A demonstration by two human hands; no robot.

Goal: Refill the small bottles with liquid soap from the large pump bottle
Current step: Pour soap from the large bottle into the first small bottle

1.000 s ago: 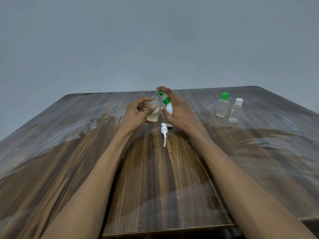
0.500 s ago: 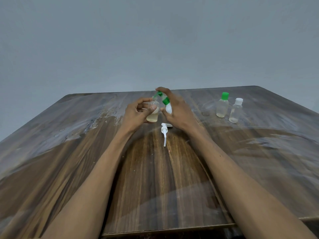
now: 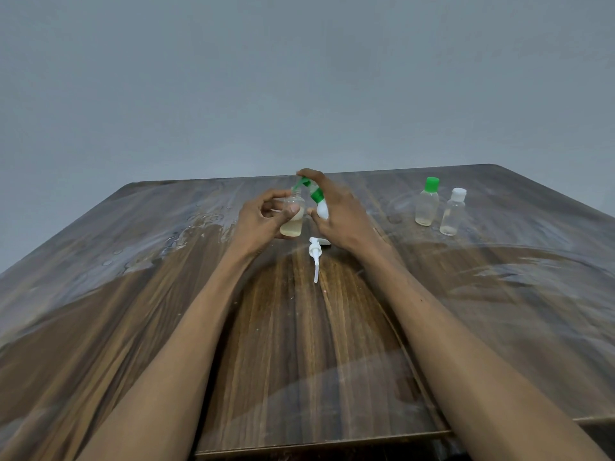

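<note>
My left hand (image 3: 263, 221) grips a small clear bottle (image 3: 293, 221), upright, uncapped, with pale yellowish soap in its lower part. My right hand (image 3: 342, 214) holds the large white and green bottle (image 3: 317, 201) tilted, its green mouth over the small bottle's neck. Most of the large bottle is hidden behind my right hand. The white pump head (image 3: 315, 257) lies on the table just in front of both hands, its tube pointing toward me.
Two more small bottles stand at the right rear of the wooden table (image 3: 299, 344): one with a green cap (image 3: 427, 202), one with a white cap (image 3: 453, 212). The tabletop has wet streaks on the left. A grey wall rises behind the table.
</note>
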